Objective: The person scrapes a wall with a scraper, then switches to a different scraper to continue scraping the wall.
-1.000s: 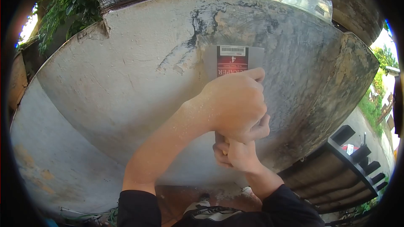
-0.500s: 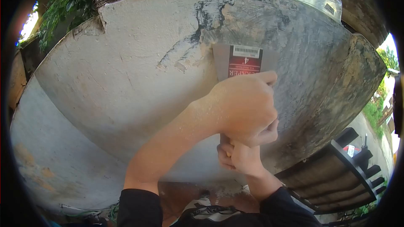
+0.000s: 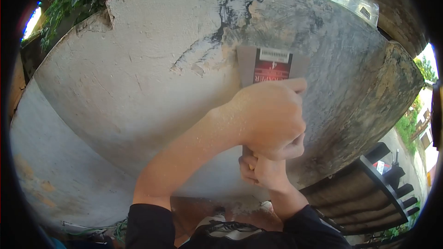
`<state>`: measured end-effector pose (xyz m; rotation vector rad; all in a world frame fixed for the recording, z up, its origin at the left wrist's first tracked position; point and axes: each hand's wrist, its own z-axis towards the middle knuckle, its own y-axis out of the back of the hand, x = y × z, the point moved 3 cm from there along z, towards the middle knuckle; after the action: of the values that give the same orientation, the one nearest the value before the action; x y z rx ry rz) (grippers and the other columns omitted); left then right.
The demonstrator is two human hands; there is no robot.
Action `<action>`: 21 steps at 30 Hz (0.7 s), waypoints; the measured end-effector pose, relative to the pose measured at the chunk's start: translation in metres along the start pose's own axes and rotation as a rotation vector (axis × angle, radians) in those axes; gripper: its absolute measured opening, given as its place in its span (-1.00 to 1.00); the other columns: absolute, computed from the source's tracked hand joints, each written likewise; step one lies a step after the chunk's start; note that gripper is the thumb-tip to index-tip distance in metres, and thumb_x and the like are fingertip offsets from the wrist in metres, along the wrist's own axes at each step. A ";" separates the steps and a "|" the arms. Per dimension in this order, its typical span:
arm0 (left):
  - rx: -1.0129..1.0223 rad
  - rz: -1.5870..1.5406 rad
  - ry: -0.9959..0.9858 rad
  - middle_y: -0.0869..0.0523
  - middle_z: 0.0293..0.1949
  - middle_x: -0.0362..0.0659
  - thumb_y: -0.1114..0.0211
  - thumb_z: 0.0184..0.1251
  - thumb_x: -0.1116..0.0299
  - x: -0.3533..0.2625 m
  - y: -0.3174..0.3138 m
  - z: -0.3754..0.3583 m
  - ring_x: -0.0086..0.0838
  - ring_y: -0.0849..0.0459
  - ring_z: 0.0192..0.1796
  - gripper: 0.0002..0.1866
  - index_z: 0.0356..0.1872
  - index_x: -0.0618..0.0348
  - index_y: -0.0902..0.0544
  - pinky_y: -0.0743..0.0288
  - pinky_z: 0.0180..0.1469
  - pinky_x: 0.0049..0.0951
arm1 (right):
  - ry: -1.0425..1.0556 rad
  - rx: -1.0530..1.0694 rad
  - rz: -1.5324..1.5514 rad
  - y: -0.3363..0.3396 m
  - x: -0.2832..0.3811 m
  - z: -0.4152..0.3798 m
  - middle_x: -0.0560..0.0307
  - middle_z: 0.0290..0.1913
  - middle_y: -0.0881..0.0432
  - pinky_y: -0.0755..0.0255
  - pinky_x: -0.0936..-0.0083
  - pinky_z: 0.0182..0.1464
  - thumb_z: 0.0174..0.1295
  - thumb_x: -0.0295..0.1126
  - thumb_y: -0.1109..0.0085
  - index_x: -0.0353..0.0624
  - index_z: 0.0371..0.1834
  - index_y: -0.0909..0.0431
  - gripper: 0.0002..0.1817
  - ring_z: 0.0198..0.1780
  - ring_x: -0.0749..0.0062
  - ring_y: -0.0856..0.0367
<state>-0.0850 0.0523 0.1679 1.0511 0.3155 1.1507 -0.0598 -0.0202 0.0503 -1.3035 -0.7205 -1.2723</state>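
A wide-bladed scraper [image 3: 272, 67] with a red label and a white barcode sticker lies with its blade against the painted wall [image 3: 152, 55]. My left hand [image 3: 272, 120] is closed around it just below the blade, fingers wrapped and thumb side up. Lower down, my right hand [image 3: 260, 170] grips the handle, where a bit of yellow shows between the fingers. Most of the handle is hidden by both hands. Around the blade, the wall's pale paint gives way to bare grey patches and dark streaks.
A clear plastic container [image 3: 353, 2] rests on the wall's top edge at the right. Green leaves [image 3: 74, 4] hang at the upper left. A dark slatted rack [image 3: 364, 198] stands at the lower right, close to the wall.
The scraper blade has shifted slightly to the right in view, with both hands still gripping it. The whole view has moved a little too.
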 end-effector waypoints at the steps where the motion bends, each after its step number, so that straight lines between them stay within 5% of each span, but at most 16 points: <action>1: 0.001 0.004 -0.005 -0.54 -0.71 -0.17 -0.27 -0.03 0.16 0.000 0.001 0.000 -0.33 -0.51 -0.32 -0.63 -0.84 0.21 -0.60 -0.47 -0.19 -0.45 | 0.018 0.037 -0.005 -0.001 0.007 0.003 0.34 -0.58 -0.15 0.00 0.65 -0.78 0.55 -0.30 0.23 -0.19 -0.10 -0.30 -0.81 -0.77 0.66 -0.06; 14: -0.015 -0.038 0.010 -0.51 -0.73 -0.18 -0.27 -0.05 0.20 -0.004 -0.002 -0.005 -0.32 -0.48 -0.46 -0.67 -0.83 0.21 -0.59 -0.45 -0.13 -0.42 | -0.064 -0.001 0.044 -0.003 -0.003 -0.005 0.33 -0.58 -0.16 0.03 0.64 -0.77 0.56 -0.21 0.30 -0.17 -0.16 -0.29 -0.74 -0.76 0.65 -0.09; 16: -0.004 -0.033 0.009 -0.51 -0.73 -0.17 -0.28 -0.06 0.19 -0.005 -0.003 -0.003 -0.32 -0.47 -0.47 -0.67 -0.83 0.21 -0.59 -0.45 -0.12 -0.43 | -0.102 0.033 0.150 0.002 0.006 -0.005 0.33 -0.64 -0.21 -0.05 0.58 -0.77 0.40 -0.51 0.18 -0.21 -0.24 -0.25 -0.96 -0.75 0.58 -0.22; 21: -0.010 -0.068 0.029 -0.50 -0.73 -0.17 -0.28 -0.06 0.18 -0.009 -0.018 -0.002 -0.32 -0.47 -0.48 -0.66 -0.83 0.21 -0.58 -0.45 -0.08 -0.43 | -0.118 -0.045 0.089 0.015 0.003 -0.012 0.33 -0.63 -0.22 -0.04 0.58 -0.76 0.40 -0.51 0.11 -0.18 -0.21 -0.27 -0.97 -0.74 0.60 -0.22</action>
<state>-0.0795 0.0454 0.1501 1.0082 0.3652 1.1058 -0.0481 -0.0353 0.0467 -1.4405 -0.7122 -1.1535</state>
